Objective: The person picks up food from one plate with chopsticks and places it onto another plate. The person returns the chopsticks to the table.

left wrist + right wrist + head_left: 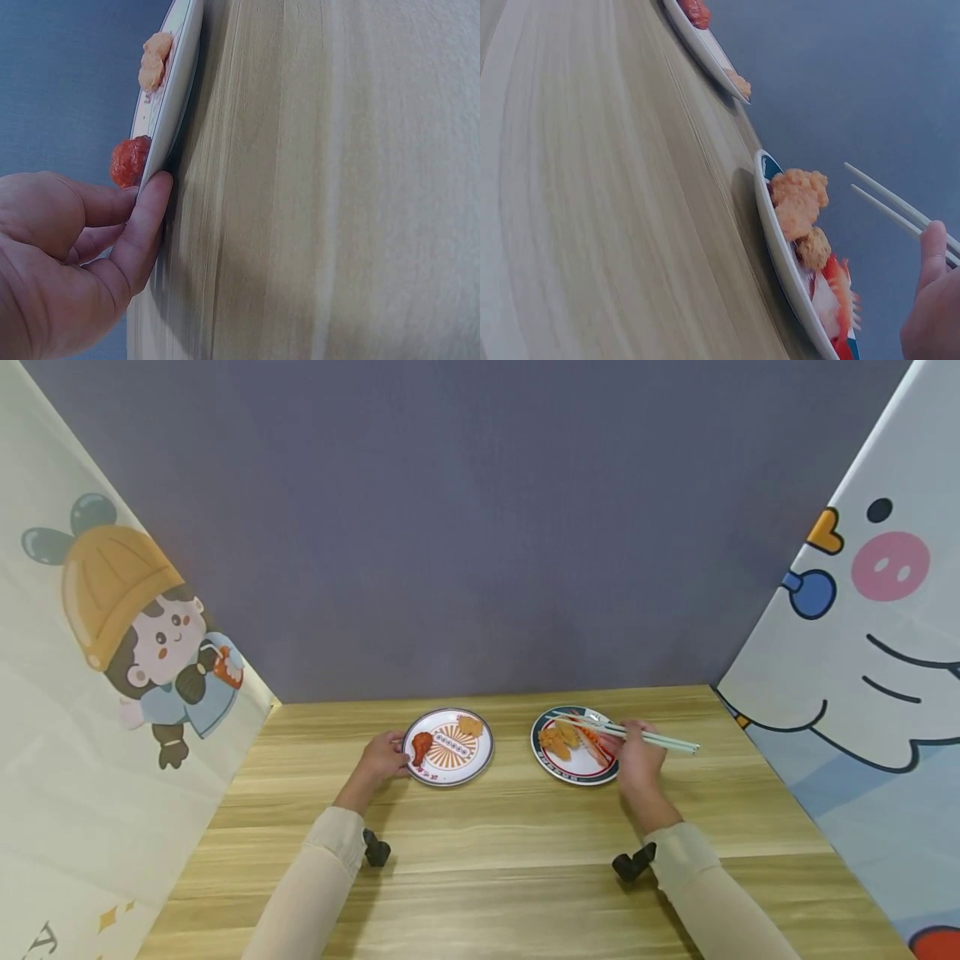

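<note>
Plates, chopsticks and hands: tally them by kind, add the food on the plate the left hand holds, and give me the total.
Left plate and right plate: 2 plates
Chopsticks: 2
Left hand and right hand: 2 hands
Drumstick: 1
Fried piece: 1
Total: 8

Smooth plate (pixel 465 770), glossy drumstick (pixel 129 162), wood-grain tabletop (pixel 480 860), chopsticks (pixel 660 741) perhaps plastic

We see a left sleeve (pixel 300 893) and a right sleeve (pixel 731 902) of matching plain, pale cream cloth, each ending in a wrinkled cuff (pixel 337 835). A black left wrist camera (pixel 377 849) and a black right wrist camera (pixel 633 863) (small, lumpy shapes whose finer details we cannot make out) jut from the cuffs' inner sides. We find the left hand (pixel 384 756) and the right hand (pixel 639 762) bare.
</note>
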`<state>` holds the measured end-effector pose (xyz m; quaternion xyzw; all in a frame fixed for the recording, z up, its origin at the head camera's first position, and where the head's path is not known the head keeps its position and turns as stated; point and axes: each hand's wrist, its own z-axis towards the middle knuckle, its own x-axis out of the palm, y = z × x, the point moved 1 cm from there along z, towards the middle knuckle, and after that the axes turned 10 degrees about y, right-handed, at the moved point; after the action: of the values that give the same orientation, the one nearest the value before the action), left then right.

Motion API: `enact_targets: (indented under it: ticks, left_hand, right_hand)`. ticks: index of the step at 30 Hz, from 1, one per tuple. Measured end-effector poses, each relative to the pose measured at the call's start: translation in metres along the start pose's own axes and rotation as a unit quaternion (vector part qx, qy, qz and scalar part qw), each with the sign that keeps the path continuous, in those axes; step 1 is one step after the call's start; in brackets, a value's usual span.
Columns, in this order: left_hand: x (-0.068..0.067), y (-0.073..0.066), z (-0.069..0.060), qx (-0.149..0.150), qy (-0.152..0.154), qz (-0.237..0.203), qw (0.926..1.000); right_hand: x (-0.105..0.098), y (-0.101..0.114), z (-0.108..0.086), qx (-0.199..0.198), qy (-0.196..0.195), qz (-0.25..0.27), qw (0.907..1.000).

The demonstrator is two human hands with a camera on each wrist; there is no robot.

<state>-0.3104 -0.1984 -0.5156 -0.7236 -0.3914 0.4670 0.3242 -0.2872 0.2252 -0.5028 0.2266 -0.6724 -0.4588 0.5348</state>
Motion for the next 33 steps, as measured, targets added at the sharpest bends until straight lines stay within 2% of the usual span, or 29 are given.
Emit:
enact_targets:
  ticks: [10, 18, 24, 33]
  left_hand:
    - [0.0, 0.002, 0.003, 0.004, -0.004, 0.013, 0.9999]
    - [0.0, 0.003, 0.005, -0.004, -0.002, 0.009, 0.9999]
    - [0.0, 0.002, 0.003, 0.002, -0.005, 0.011, 0.9999]
    - [0.001, 0.003, 0.003, 0.006, 0.0, 0.001, 1.0]
  right_hand:
    - [0.018, -0.014, 0.0, 0.006, 0.031, -0.034, 0.9989]
    - [0.034, -0.02, -0.004, 0.005, 0.062, -0.063, 0.9961]
    - [0.044, -0.022, -0.006, 0.003, 0.087, -0.123, 0.9886]
    - [0.059, -0.027, -0.004, 0.002, 0.114, -0.174, 0.9781]
